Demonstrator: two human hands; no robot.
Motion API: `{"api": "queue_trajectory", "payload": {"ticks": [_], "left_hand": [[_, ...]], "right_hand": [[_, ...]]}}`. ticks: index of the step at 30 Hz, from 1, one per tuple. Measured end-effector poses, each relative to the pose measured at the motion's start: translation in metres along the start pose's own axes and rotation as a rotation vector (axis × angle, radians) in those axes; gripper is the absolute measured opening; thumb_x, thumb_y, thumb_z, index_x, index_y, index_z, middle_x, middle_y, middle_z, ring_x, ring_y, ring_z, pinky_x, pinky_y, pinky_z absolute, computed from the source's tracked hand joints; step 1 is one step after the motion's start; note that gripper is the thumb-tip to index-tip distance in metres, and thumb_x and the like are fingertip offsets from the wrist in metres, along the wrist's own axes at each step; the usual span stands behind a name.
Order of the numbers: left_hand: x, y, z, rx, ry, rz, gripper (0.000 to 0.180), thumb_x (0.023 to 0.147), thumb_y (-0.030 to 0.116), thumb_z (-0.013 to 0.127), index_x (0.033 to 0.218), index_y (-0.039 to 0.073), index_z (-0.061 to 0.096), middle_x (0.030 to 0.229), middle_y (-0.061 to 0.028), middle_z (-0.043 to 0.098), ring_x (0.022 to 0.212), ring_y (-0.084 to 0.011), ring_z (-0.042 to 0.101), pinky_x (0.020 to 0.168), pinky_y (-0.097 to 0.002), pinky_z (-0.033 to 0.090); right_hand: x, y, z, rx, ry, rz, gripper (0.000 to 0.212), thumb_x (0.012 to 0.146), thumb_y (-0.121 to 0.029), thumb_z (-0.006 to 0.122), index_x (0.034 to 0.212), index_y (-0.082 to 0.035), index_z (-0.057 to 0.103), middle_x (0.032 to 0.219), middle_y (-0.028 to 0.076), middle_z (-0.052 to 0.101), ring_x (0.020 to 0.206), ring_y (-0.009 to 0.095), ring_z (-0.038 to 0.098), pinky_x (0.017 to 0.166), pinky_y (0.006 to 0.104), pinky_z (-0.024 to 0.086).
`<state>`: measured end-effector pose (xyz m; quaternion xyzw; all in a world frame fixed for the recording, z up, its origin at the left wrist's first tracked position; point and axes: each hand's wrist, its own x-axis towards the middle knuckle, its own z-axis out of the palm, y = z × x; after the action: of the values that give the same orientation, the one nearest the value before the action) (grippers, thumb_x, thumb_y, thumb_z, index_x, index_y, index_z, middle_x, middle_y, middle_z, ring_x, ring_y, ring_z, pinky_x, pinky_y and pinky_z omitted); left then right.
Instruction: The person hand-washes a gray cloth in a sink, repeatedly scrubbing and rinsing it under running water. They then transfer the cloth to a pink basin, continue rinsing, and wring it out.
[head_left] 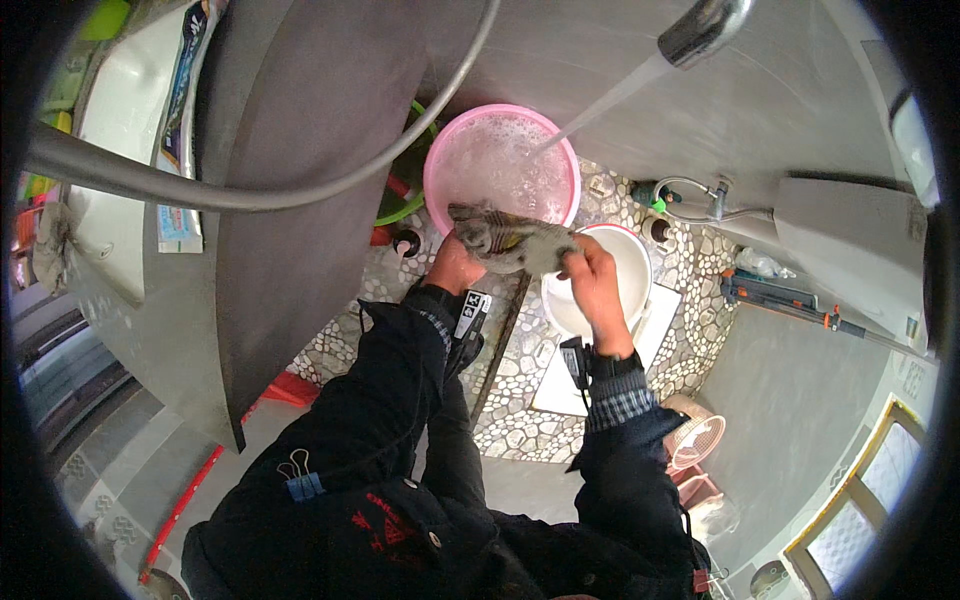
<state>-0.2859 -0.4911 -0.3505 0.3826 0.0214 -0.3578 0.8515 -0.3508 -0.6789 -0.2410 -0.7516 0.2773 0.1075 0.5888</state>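
A grey cloth [515, 240] with darker stripes at its left end is stretched between my two hands, and it looks wet. My left hand [457, 266] holds its left end, with most of the fingers hidden by the cloth. Gripped in my right hand [597, 290] is the right end, the thumb and fingers closed on it. The cloth overlaps the near rim of a pink basin [574, 190] of foamy water. Water pours into that basin from a metal spout [705, 35]. Under my right hand stands a white basin [630, 250] with a red rim.
A green tub [412, 205] sits left of the pink basin. A grey hose [300, 195] arcs across the upper left, before a sink [125, 130]. Dark-capped bottles [405, 243] stand on the pebbled floor. At right are a mop handle [800, 305] and a pink basket [697, 438].
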Motion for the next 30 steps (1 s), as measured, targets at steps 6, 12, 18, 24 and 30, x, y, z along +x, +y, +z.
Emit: {"api": "queue_trajectory", "payload": {"ticks": [6, 12, 18, 24, 30], "left_hand": [[-0.013, 0.019, 0.014, 1.091, 0.153, 0.214, 0.042, 0.074, 0.004, 0.059, 0.115, 0.001, 0.056, 0.114, -0.0143, 0.061, 0.105, -0.0260, 0.058, 0.092, -0.0358, 0.043], [0.005, -0.020, 0.021, -0.045, 0.598, 0.054, 0.045, 0.068, 0.006, 0.063, 0.111, -0.001, 0.055, 0.107, -0.0191, 0.058, 0.097, -0.0359, 0.055, 0.085, -0.0413, 0.045], [-0.035, -0.009, 0.032, 1.609, 0.397, 0.142, 0.044, 0.065, 0.014, 0.068, 0.103, -0.004, 0.053, 0.112, -0.0185, 0.044, 0.108, -0.0384, 0.039, 0.089, -0.0487, 0.036], [-0.058, 0.017, 0.043, 1.472, 0.050, 0.298, 0.044, 0.072, 0.024, 0.068, 0.105, -0.002, 0.055, 0.109, -0.0149, 0.045, 0.104, -0.0312, 0.044, 0.087, -0.0428, 0.038], [-0.071, 0.027, 0.017, -0.002, 0.479, 0.073, 0.023, 0.087, 0.027, 0.058, 0.104, 0.011, 0.059, 0.090, -0.0022, 0.060, 0.091, -0.0158, 0.057, 0.085, -0.0356, 0.044]], "right_hand": [[0.024, 0.067, 0.024, 0.635, 0.188, 0.246, 0.044, 0.090, -0.008, 0.044, 0.133, -0.001, 0.037, 0.109, 0.015, 0.059, 0.087, 0.024, 0.063, 0.071, 0.0295, 0.054], [0.008, 0.073, 0.076, 1.068, -0.244, 0.627, 0.076, 0.087, -0.052, 0.055, 0.134, 0.001, 0.030, 0.111, 0.021, 0.054, 0.087, 0.036, 0.062, 0.078, 0.0446, 0.053], [0.005, 0.055, 0.101, 1.460, -0.266, 0.424, 0.055, 0.090, -0.040, 0.057, 0.130, -0.006, 0.042, 0.123, 0.011, 0.054, 0.110, 0.025, 0.053, 0.091, 0.0415, 0.046], [-0.004, 0.059, 0.100, 1.436, -0.275, 0.453, 0.038, 0.089, -0.018, 0.058, 0.123, -0.003, 0.049, 0.113, 0.011, 0.059, 0.103, 0.025, 0.057, 0.093, 0.0357, 0.045], [-0.032, 0.034, 0.080, 1.608, -0.429, 0.434, 0.045, 0.086, -0.027, 0.051, 0.124, -0.003, 0.046, 0.112, 0.015, 0.057, 0.094, 0.031, 0.057, 0.058, 0.0335, 0.047]]}}
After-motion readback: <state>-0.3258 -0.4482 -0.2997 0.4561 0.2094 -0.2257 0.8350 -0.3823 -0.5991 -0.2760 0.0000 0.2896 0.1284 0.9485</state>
